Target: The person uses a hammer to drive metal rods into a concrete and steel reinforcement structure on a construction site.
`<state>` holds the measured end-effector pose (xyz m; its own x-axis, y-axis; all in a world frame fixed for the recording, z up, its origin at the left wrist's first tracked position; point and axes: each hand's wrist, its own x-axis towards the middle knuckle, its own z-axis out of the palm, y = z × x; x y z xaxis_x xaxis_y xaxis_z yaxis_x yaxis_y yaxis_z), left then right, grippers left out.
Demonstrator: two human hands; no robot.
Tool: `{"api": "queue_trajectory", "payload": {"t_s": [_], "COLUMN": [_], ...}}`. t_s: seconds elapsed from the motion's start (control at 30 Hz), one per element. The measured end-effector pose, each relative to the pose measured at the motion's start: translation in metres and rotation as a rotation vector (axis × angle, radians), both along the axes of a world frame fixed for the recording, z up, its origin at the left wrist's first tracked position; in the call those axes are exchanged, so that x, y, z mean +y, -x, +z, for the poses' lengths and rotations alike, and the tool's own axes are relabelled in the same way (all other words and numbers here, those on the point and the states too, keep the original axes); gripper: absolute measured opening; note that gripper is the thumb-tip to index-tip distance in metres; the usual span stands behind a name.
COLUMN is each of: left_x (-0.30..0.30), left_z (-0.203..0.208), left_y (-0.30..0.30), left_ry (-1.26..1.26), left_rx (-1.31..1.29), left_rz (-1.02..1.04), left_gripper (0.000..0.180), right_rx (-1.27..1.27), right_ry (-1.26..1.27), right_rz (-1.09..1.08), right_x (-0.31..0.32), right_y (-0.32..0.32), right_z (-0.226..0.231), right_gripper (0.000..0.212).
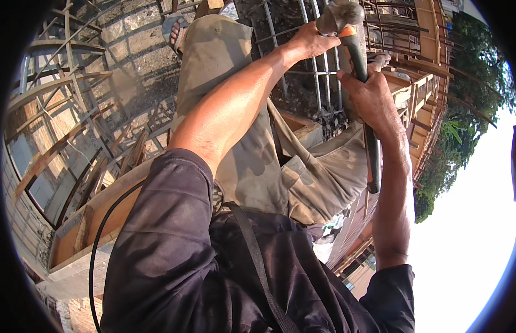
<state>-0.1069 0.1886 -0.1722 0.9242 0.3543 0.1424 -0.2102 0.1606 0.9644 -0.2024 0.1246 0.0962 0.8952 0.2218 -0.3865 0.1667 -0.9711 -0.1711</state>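
A hammer point(357, 55) with a dark, worn metal head and a black handle with an orange band is upright in the head view. My right hand point(372, 100) wraps round its handle. My left hand point(307, 43) reaches forward beside the hammer head, its fingers drawn together. The hammer head partly hides those fingertips, so what they pinch cannot be made out. Steel reinforcing bars point(318, 83) run below my hands, crossed by thinner ones, over dark rough ground.
My knees in khaki trousers point(213, 61) straddle the bars. Wooden formwork boards point(302, 129) border them. Timber poles and planks point(74, 100) crowd the left side. Wooden framing point(427, 105) and trees point(469, 72) are at right. A black cable point(102, 222) hangs by my left arm.
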Motion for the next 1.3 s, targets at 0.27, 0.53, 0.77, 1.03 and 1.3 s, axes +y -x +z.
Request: {"api": "queue_trajectory", "payload": {"t_s": [0.27, 0.53, 0.77, 1.03, 1.3], "left_x": [0.008, 0.026, -0.006, 0.038, 0.012], "left_z": [0.013, 0.018, 0.045, 0.085, 0.021], "left_y": [-0.005, -0.018, -0.007, 0.011, -0.001], "left_ry": [0.056, 0.105, 0.039, 0.243, -0.030], "left_rx": [0.052, 0.103, 0.119, 0.010, -0.083], "left_rz": [0.005, 0.073, 0.095, 0.271, 0.394], "left_gripper": [0.030, 0.043, 0.033, 0.047, 0.049], "right_rx": [0.168, 0.126, 0.126, 0.154, 0.239], "right_ry": [-0.129, -0.348, -0.297, -0.403, -0.339], "right_rz": [-0.303, -0.515, -0.532, -0.565, -0.519], "right_x": [-0.045, -0.079, -0.088, -0.099, -0.101], "right_y": [0.030, 0.067, 0.079, 0.085, 0.085], "right_z": [0.028, 0.054, 0.053, 0.037, 0.024], "right_gripper": [0.043, 0.035, 0.043, 0.034, 0.038]}}
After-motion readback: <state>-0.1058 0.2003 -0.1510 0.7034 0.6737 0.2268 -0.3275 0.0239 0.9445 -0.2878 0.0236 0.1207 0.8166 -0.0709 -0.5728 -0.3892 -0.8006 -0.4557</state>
